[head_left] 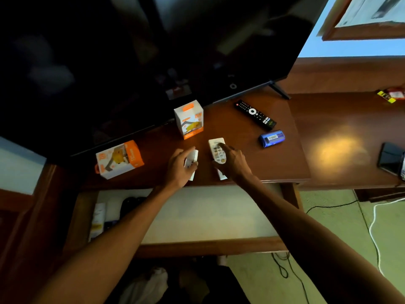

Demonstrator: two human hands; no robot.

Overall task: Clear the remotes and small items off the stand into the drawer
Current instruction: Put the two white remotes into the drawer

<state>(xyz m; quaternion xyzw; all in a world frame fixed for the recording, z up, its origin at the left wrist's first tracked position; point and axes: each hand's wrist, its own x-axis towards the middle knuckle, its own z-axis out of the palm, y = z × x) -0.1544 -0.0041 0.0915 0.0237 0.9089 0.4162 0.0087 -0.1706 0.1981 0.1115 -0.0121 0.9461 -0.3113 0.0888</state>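
On the brown wooden stand lie two white remotes side by side. My left hand is closed around the left white remote. My right hand grips the right white remote, its fingers over the buttons. A black TV remote lies further back on the right, with a small blue item just in front of it. Two orange-and-white boxes rest on the stand, one upright, one lying flat. Below the stand's front edge the drawer is pulled open.
A large black TV fills the back of the stand, its foot at the right. The drawer holds a few items at its left end. Cables trail over the green floor on the right. A dark object sits at the far right.
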